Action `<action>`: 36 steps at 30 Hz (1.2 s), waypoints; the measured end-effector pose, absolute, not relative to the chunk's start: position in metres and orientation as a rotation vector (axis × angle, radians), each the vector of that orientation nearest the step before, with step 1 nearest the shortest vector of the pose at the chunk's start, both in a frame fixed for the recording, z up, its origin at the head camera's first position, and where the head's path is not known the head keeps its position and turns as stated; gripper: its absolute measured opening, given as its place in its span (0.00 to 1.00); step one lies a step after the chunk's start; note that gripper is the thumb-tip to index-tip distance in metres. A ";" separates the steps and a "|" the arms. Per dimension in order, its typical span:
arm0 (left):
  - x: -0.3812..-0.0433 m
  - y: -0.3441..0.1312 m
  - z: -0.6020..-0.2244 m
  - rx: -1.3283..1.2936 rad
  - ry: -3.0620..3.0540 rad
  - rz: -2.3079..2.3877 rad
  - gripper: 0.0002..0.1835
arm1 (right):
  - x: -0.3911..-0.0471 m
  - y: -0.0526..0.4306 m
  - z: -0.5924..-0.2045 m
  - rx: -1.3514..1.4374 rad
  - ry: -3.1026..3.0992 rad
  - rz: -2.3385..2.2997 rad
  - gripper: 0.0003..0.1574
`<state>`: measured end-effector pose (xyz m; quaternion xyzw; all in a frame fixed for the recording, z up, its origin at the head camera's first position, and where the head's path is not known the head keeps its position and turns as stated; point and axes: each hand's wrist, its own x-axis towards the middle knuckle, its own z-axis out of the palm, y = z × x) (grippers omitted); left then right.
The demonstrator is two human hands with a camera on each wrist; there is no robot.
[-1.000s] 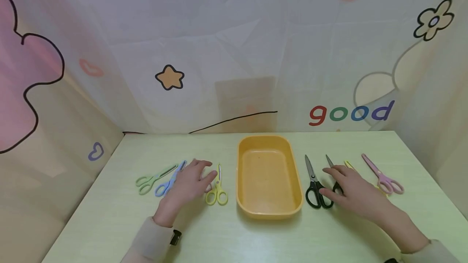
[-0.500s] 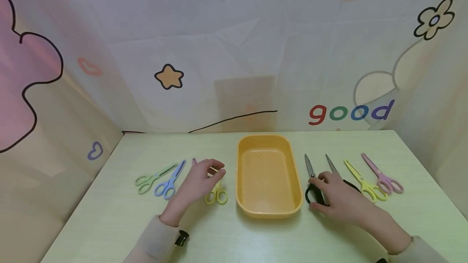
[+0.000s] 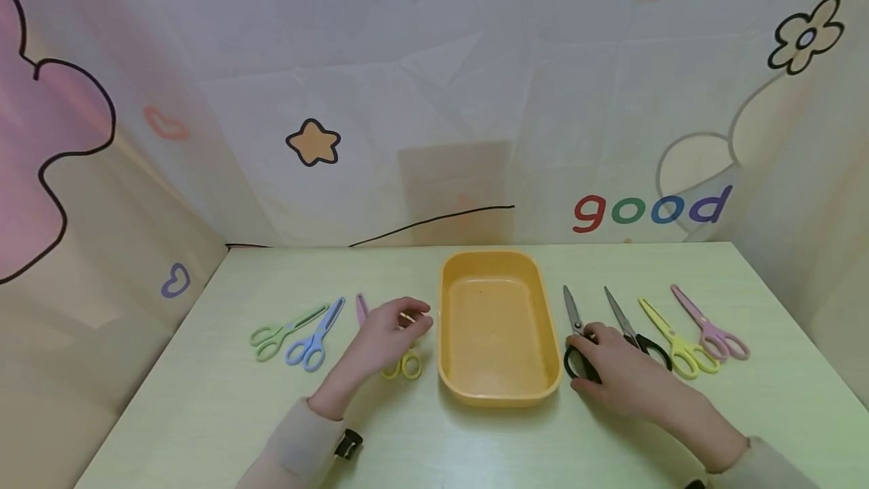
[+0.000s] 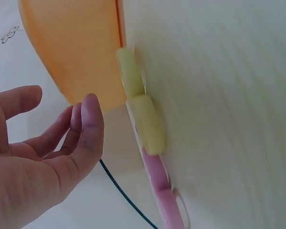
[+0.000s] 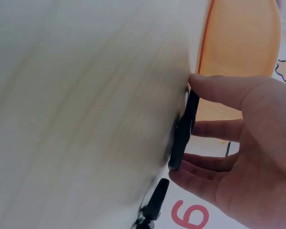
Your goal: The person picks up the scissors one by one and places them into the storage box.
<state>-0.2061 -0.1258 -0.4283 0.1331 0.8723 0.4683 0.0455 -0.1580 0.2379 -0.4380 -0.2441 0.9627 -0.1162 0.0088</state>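
Note:
My right hand (image 3: 621, 368) grips the black handles of a pair of scissors (image 3: 573, 313), whose blades point away across the table. In the right wrist view, the black handle (image 5: 182, 136) sits between the thumb and the fingertips, close against the tabletop. My left hand (image 3: 387, 334) hovers with loosely bent fingers and nothing in them, over yellow scissors (image 3: 420, 365). It partly covers these and a pink pair (image 3: 362, 310). From the left wrist, the yellow handles (image 4: 148, 124) lie apart from the fingers.
Between the hands stands a yellow-orange plastic tray (image 3: 498, 401). Green scissors (image 3: 271, 340) and blue scissors (image 3: 317, 339) lie on the left. On the right are another black pair (image 3: 619, 314), a yellow pair (image 3: 668, 330) and a pink pair (image 3: 706, 329). A printed curtain (image 3: 380, 59) hangs behind.
My right hand has come left and down onto the nearest black scissors and taken hold; they have shifted slightly left. My left hand has drifted right, towards the tray, uncovering the blue scissors.

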 end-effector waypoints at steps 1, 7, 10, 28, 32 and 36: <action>-0.206 -0.124 -0.428 0.387 2.633 1.454 0.15 | -0.158 0.237 -0.438 -0.770 3.012 -0.369 0.35; -0.205 -0.118 -0.426 0.302 2.410 1.635 0.20 | -0.157 0.233 -0.437 -0.696 3.007 -0.400 0.34; -0.205 -0.115 -0.427 0.279 2.328 1.696 0.22 | -0.158 0.231 -0.436 -0.639 2.983 -0.374 0.34; -0.207 -0.104 -0.430 0.236 2.115 1.869 0.24 | -0.166 0.220 -0.428 -0.456 2.927 -0.469 0.26; -0.207 -0.103 -0.430 0.201 2.099 1.875 0.24 | -0.167 0.220 -0.427 -0.466 2.930 -0.498 0.25; -0.207 -0.103 -0.429 0.189 2.093 1.871 0.25 | -0.168 0.221 -0.425 -0.471 2.933 -0.512 0.27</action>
